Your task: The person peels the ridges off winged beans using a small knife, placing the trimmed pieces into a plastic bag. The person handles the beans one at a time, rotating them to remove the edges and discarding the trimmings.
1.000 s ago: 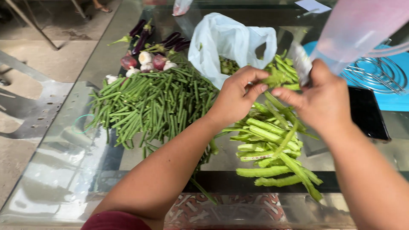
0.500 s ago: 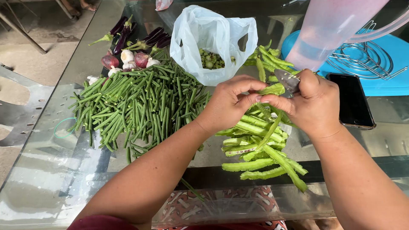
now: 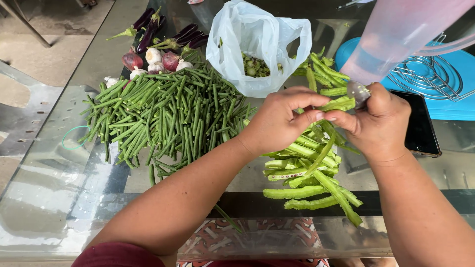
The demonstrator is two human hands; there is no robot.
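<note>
Two bare hands meet over the glass table (image 3: 59, 198): the left hand (image 3: 277, 121) pinches a ridged green winged bean (image 3: 339, 104) lying crosswise, while the right hand (image 3: 381, 123) grips a small metal blade (image 3: 357, 91) at its right end. One white plastic bag (image 3: 257, 34), one black phone (image 3: 420, 123), and heaped long beans (image 3: 163, 113) lie nearby, too many to count.

Showing green beans (image 3: 163, 113), purple eggplants (image 3: 163, 34) at eleven o'clock, white bag (image 3: 257, 44) at twelve, blue tray (image 3: 460, 79) at two.

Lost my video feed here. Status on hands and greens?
Left hand pinching a winged bean. Right hand gripping a small knife against it. Bean pile underneath; nothing blocking.
</note>
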